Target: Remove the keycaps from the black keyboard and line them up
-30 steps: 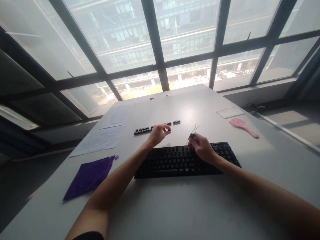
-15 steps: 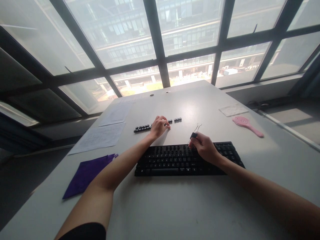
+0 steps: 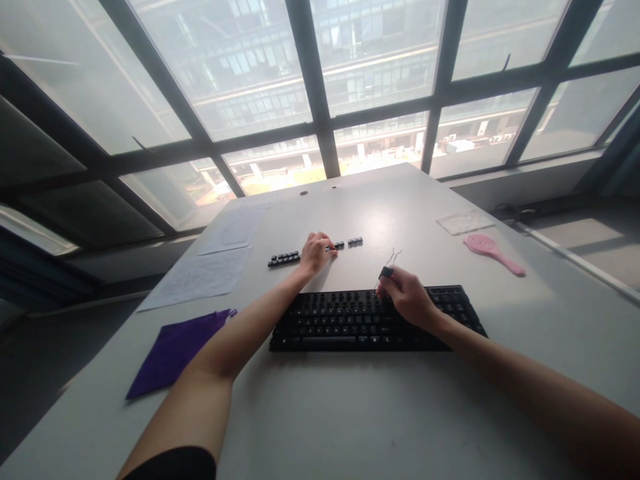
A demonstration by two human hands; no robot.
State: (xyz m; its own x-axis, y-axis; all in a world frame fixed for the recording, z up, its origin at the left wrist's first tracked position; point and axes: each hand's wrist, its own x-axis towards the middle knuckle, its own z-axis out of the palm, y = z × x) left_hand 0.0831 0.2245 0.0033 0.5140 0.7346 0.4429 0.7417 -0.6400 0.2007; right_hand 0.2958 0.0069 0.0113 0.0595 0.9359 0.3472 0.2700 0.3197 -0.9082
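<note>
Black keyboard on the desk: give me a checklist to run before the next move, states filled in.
1. Black keyboard resting on the desk: ok.
2. Wire keycap puller in the right hand: ok.
3. Left hand free of keycaps: cannot tell; too small to make out.
4. Desk free of loose keycaps: not ok; they lie beyond the keyboard.
5. Purple drawstring pouch clear of the keyboard: ok.

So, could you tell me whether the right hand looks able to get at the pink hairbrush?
Probably yes: only tabletop shows between the right hand and the pink hairbrush, though that hand holds a wire tool.
</note>
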